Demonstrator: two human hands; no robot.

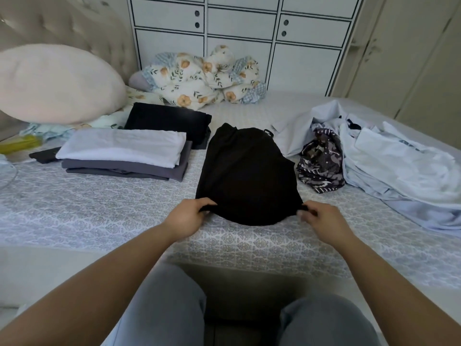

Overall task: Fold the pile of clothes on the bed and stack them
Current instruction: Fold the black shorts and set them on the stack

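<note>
While both forearms reach out over the near edge of the bed [104,221], the left hand [185,217] pinches the near left corner of a black garment [247,176] and the right hand [321,219] pinches the near right corner, fingers of each curled tight on the hem with nothing else in them. Held at both corners like this, the cloth stays taut across its width, which is probably the point: a flat, squared edge can be carried over in one clean fold. The garment lies spread on the patterned cover directly ahead of the person, tapering toward its far end, where a thin strap shows. Just left of it sits a stack of folded clothes [124,156], white on top of grey layers, with a folded black piece [169,121] behind and touching it; that is evidently where finished items go, close enough to drop the next one without shifting position. To the right, a patterned dark item [320,163] and a heap of pale blue and white clothes [389,166] lie crumpled, still to be folded, so the task looks roughly midway. Farther back rest a large pale pillow [57,83] and a bundled floral quilt [204,78] against white cabinets [239,23].
</note>
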